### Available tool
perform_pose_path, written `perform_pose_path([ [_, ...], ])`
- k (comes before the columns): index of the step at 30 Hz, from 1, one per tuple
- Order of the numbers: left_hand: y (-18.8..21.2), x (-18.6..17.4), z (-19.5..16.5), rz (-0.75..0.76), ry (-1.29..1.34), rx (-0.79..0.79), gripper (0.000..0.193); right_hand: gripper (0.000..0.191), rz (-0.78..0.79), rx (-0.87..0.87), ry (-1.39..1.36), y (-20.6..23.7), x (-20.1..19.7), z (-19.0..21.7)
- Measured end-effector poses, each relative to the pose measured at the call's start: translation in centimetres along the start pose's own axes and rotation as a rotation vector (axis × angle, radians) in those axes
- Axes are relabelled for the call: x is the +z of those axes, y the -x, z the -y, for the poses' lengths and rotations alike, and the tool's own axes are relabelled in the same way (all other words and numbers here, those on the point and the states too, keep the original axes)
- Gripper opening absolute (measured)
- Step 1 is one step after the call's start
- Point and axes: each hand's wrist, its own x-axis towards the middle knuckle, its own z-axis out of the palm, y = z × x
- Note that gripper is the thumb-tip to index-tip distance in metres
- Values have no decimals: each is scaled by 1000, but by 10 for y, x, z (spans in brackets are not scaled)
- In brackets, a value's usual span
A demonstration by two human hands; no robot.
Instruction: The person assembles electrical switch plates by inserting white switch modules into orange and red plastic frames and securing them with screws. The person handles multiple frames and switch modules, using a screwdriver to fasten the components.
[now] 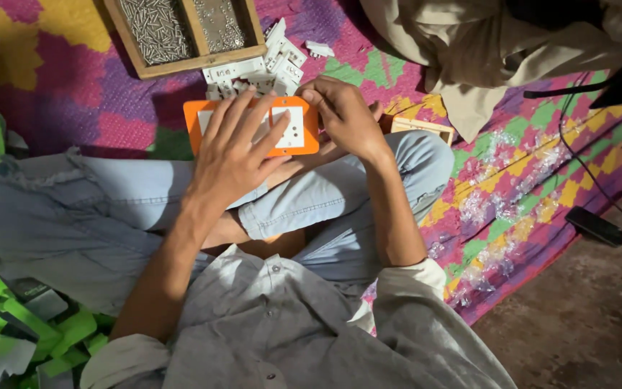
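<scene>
Orange plastic is showing under both hands: a flat orange frame [309, 131] holding a white socket plate [291, 127] is lying across the person's crossed legs. The left hand [233, 155] is lying palm-down on the left part of it, fingers [242, 115] spread and pressing flat rather than curling around anything. The right hand [345, 119] is sitting at the frame's far right corner, its fingertips [312, 96] bunched together in a pinch at the top edge; whether they are holding some small part is too small to tell.

Outward from the hands, pale blue jeans [340, 187] are covering the folded knees beneath the frame, and a grey buttoned shirt [275, 324] is filling the near centre of the view. Just beyond the frame, on the far side, a loose heap of white plastic socket parts [268, 63] is lying on a patterned mat of pink, purple, yellow and green [73, 79]. Touching that heap, farther still, a wooden tray [181, 63] is holding small metal screws [156, 29] in its left compartment and other small metal pieces in its right.

To the right of the right wrist, a small wooden frame [422, 126] is lying on the mat. Clear plastic bags [498, 194] are scattered over the mat farther right. A black rectangular device [597, 225] is lying on the bare floor at the far right. Green cardboard boxes [30, 324] are piling up at the near left.
</scene>
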Motion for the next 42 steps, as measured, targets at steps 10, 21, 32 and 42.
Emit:
perform_pose_path([
  [10,9,11,-2,-9,-38,-7,77,29,28,158,-118,7,3,-9],
  [21,16,8,17,-346,343,-288,65,38,-135,217,-438,-6,29,-28],
  [32,29,-36,63,-797,1961,-804,80,16,-228,-285,681,-137,79,-24],
  [42,22,-38,59,-797,2061,-753,75,33,-235,-145,816,-164,116,-43],
])
